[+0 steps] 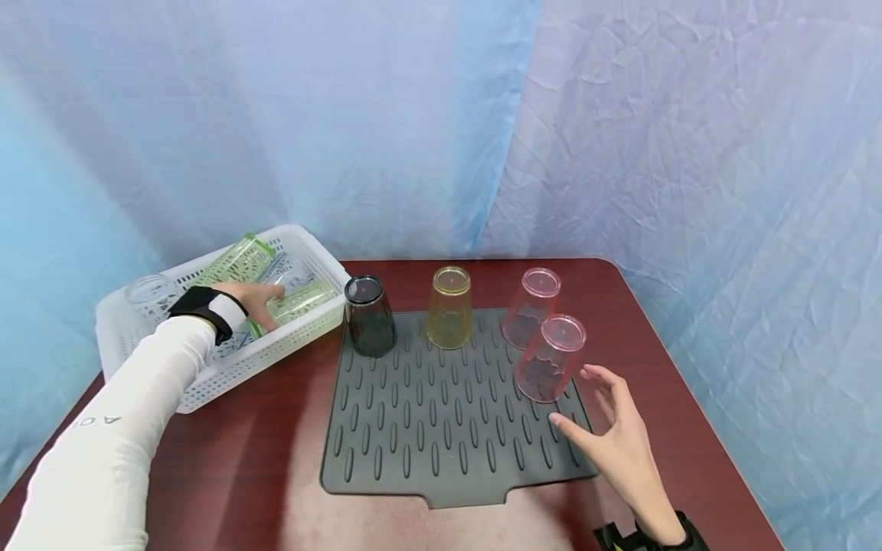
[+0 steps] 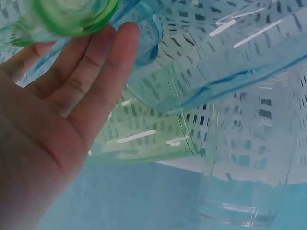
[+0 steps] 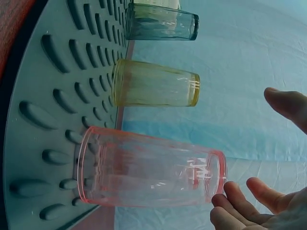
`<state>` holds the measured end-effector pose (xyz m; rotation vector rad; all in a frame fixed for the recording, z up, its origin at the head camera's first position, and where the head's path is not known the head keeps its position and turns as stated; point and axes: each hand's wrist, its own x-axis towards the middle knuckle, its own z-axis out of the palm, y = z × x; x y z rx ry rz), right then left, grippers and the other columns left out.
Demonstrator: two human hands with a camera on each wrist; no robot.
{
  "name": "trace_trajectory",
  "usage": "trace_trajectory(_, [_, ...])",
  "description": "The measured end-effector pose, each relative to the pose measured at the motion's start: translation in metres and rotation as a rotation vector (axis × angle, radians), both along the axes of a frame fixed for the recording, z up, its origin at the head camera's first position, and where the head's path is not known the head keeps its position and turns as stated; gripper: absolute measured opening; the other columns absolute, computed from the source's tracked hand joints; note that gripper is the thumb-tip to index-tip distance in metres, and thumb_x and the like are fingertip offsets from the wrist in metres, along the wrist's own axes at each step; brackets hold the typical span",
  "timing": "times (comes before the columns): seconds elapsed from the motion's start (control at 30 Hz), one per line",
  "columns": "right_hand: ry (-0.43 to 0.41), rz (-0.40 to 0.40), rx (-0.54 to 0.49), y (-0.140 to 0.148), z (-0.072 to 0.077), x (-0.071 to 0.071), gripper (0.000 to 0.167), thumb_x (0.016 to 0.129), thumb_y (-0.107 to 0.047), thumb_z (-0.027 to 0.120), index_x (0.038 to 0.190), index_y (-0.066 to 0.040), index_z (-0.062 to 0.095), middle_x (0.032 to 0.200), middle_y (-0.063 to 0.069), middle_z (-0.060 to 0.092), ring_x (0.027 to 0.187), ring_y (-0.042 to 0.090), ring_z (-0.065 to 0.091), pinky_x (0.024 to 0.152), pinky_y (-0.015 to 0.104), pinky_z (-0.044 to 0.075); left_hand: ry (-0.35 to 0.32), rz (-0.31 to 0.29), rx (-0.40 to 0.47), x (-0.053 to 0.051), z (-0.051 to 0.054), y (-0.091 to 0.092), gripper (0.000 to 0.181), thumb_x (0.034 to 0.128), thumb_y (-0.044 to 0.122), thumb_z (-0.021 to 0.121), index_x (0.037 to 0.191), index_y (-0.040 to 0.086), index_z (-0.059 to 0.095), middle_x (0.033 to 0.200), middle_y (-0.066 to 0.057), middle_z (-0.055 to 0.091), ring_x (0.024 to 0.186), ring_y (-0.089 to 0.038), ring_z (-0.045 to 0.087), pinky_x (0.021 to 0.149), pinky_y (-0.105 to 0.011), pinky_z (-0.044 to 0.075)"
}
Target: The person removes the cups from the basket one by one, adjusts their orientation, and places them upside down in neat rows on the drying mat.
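My left hand (image 1: 251, 300) reaches into a white perforated basket (image 1: 258, 360), beside a green glass (image 1: 301, 301) that lies on its side. In the left wrist view its fingers (image 2: 103, 81) are extended, their tips close to the base of a green glass (image 2: 72, 17); whether they touch is unclear, and the thumb is hidden. My right hand (image 1: 623, 440) is spread, thumb apart from the fingers, just right of the nearer upside-down pink glass (image 1: 550, 360). Nothing is in its grasp.
A dark ridged drying mat (image 1: 427, 428) lies on the brown table (image 1: 227, 474). Upside down on it stand a dark grey glass (image 1: 370, 317), a yellow glass (image 1: 449, 310) and another pink glass (image 1: 532, 306). Blue and clear glasses (image 2: 244, 158) share the basket; a blue curtain (image 1: 386, 130) hangs behind.
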<state>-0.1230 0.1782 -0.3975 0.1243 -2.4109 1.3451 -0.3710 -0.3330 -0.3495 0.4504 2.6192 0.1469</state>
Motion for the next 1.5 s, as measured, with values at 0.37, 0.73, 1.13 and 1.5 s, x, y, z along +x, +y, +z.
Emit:
trace_trajectory(0.37, [-0.001, -0.011, -0.017, -0.003, -0.004, -0.002, 0.077, 0.075, -0.008, 0.083, 0.139, -0.007, 0.039, 0.129, 0.008, 0.047, 0.13, 0.027, 0.041, 0.101, 0.009, 0.028, 0.271, -0.157, 0.132, -0.003, 0.008, -0.021, 0.065, 0.077, 0.017, 0.079, 0.131, -0.005, 0.05, 0.127, -0.04, 0.041, 0.111, -0.052, 0.046, 0.082, -0.061, 0.044])
trace_trajectory(0.73, [0.009, 0.037, -0.022, -0.007, -0.002, -0.003, 0.072, 0.076, -0.008, 0.083, 0.136, -0.007, 0.044, 0.133, 0.009, 0.046, 0.129, 0.014, 0.041, 0.101, 0.012, 0.031, 0.416, -0.136, 0.2, 0.023, 0.047, -0.015, 0.071, 0.0728, 0.009, 0.079, 0.137, 0.0, 0.049, 0.101, -0.02, 0.026, 0.083, -0.033, 0.037, 0.062, -0.042, 0.037])
trace_trajectory(1.13, [0.092, 0.043, 0.0, -0.014, -0.004, -0.008, 0.057, 0.073, 0.001, 0.083, 0.123, -0.003, 0.056, 0.129, 0.006, 0.048, 0.119, 0.002, 0.043, 0.101, 0.011, 0.029, 0.538, -0.237, 0.122, 0.042, 0.11, 0.002, 0.075, 0.0659, 0.009, 0.08, 0.136, 0.006, 0.053, 0.099, -0.016, 0.023, 0.086, -0.033, 0.029, 0.066, -0.043, 0.031])
trace_trajectory(1.5, [0.109, 0.113, -0.012, -0.03, 0.006, -0.017, 0.057, 0.075, -0.003, 0.082, 0.126, -0.011, 0.056, 0.132, 0.004, 0.048, 0.121, 0.009, 0.044, 0.103, 0.013, 0.03, 0.582, -0.325, 0.099, 0.067, 0.146, 0.018, 0.074, 0.0633, 0.008, 0.079, 0.134, 0.009, 0.056, 0.103, -0.017, 0.027, 0.09, -0.033, 0.03, 0.069, -0.043, 0.03])
